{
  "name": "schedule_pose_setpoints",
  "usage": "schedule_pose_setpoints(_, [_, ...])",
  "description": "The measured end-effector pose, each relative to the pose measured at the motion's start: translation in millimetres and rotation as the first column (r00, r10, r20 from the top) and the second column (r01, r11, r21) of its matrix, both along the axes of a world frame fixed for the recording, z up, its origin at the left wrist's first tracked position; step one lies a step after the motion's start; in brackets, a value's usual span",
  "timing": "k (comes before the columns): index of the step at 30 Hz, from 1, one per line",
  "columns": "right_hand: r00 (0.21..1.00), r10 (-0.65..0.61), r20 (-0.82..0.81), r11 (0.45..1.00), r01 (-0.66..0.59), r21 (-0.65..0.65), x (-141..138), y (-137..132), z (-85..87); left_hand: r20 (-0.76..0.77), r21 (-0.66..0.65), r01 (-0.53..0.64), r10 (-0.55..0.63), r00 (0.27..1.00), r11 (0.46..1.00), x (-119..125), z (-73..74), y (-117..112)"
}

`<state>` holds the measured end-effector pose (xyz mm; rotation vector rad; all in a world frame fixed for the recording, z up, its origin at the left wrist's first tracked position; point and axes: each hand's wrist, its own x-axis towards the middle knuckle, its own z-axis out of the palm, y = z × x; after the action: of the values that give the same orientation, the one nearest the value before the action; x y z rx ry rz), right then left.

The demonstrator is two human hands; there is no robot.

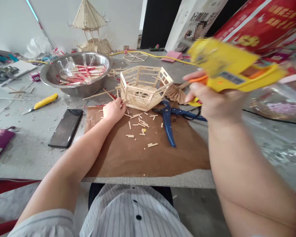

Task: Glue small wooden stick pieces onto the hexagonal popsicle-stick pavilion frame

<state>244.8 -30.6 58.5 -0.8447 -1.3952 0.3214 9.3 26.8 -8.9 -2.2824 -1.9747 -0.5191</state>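
Note:
My right hand (215, 102) is wrapped round a yellow glue gun (227, 65) with an orange trigger, raised above the right side of the table and a little blurred. My left hand (114, 110) is closed, fingertips pressed together at the lower left corner of a hexagonal wooden-stick frame (145, 92); whatever they pinch is hidden. This frame, with low railing-like sides, stands on a brown sheet (138, 161). Small cut stick pieces (141, 123) lie scattered before it. Blue-handled cutters (168, 123) rest at its right, beside a folded brown paper fan (175, 93).
A steel bowl (76, 89) of red-wrapped sticks stands at back left, before a stick-built pavilion (90, 23). A yellow craft knife (45, 101) and a phone (66, 128) lie left. A flat hexagonal frame (135, 57) and yellow cable (160, 56) lie behind. A red bag (266, 26) stands back right.

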Motion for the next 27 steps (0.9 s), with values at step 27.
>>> schedule_pose_setpoints(27, [0.844, 0.161, 0.511, 0.832, 0.163, -0.531, -56.4, 25.2, -60.1, -0.044, -0.013, 0.004, -0.005, 0.999, 1.0, 1.1, 1.2, -1.3])
